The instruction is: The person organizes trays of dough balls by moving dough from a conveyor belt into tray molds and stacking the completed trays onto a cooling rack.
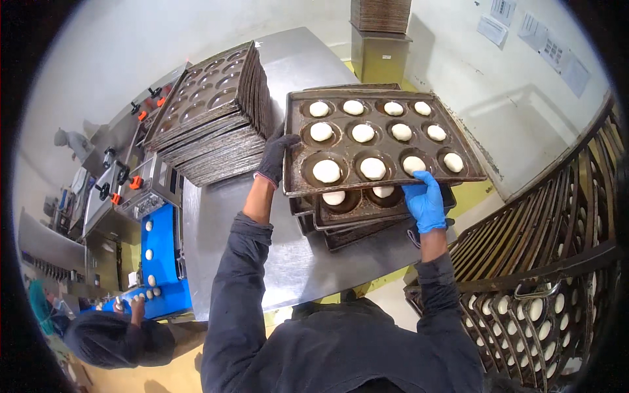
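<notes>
My left hand [275, 154], in a dark knit glove, grips the left edge of a dark metal baking tray [345, 147] with round cups. Each visible cup holds a white dough ball [326, 171]. My right hand [425, 204], in a blue disposable glove, holds the tray's near rim, its thumb or finger close to a dough ball [414, 165]. Under this tray are more trays, set slightly askew; the nearest lower tray [363, 218] shows dough balls [334, 197] along its front. The upper tray hides most of them.
A tall stack of cupped trays [221, 147] stands left on the steel table [285, 265]. A blue conveyor belt [159, 236] carries dough pieces, with a co-worker [118, 339] beside it. Racks [521, 282] of dough-filled trays stand close on the right. More trays [381, 14] are stacked behind.
</notes>
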### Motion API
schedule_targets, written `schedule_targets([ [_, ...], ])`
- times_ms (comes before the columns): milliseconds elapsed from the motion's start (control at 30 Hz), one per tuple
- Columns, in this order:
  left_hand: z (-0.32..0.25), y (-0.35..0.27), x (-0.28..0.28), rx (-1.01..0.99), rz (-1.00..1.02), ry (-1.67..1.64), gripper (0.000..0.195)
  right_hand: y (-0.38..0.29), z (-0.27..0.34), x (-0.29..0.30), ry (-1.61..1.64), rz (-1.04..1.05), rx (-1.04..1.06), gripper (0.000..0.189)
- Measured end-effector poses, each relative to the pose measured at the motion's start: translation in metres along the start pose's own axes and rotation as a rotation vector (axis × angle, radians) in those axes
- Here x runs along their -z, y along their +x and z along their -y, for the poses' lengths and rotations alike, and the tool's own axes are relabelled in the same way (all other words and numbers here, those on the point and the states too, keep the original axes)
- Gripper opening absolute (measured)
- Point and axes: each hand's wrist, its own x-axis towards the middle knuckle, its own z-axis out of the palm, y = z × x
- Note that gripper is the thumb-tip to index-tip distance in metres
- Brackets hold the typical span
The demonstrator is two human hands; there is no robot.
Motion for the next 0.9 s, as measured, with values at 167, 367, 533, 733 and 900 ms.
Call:
schedule_targets([
  [167,-0.014,-0.008,0.036,-0.112,-0.213,0.423,0.047,-0.012,0.013,0.016,-0.289,0.139,-0.202,0.029],
  [367,-0.116,-0.074,0.159,-0.527,-0.73,0.575,0.041,-0.108,0.014,-0.114,-1.213,0.116,-0.099,0.045],
  [533,-0.21,-0.078,0.309,-0.636,-1.188,1.011,0.06,-0.007,-0.125,-0.26,-1.241,0.551,0.293,0.036],
  [733,-0.213,-0.019,0.367,-0.218,-1.015,1.044,0.048,0.18,-0.293,-0.323,-1.207,0.468,0.05,0.014],
  [900,-0.196,0.009,0.459,-0.38,-0.694,1.51,0.032,0.185,-0.338,-0.3,-1.161,0.404,0.195,0.016],
])
